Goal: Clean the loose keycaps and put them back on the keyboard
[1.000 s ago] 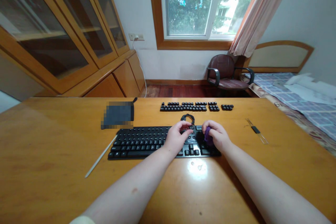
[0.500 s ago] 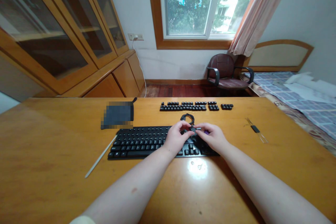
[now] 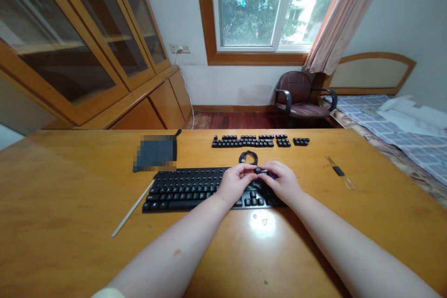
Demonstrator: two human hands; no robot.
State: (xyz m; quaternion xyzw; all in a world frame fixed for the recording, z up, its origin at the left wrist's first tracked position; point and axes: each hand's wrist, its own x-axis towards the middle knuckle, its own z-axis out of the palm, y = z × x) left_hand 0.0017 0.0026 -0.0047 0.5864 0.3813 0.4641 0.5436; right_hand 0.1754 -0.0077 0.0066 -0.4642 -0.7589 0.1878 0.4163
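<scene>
A black keyboard (image 3: 188, 193) lies across the table, several rows of its upper part without keycaps. Above its right half, my left hand (image 3: 235, 181) is closed, pinching a small black keycap (image 3: 257, 170) between thumb and fingertips. My right hand (image 3: 283, 181) is closed too, its fingertips meeting the left ones at the keycap. A slim tool with a metallic tip and a purple part (image 3: 274, 175) shows in the right hand; its kind is not clear. The hands cover part of the keyboard's right side.
Loose keycaps (image 3: 244, 141) stand in rows along the far edge. Behind the hands lies a coiled black cable (image 3: 248, 157). A dark pouch (image 3: 157, 151) and a thin white stick (image 3: 132, 208) lie to the left. On the right is a wire keycap puller (image 3: 338, 171).
Both hands stay over the keyboard; their fingers have shifted slightly around the keycap, which shows more plainly now. The view has moved a little. Everything on the table stays in place.
</scene>
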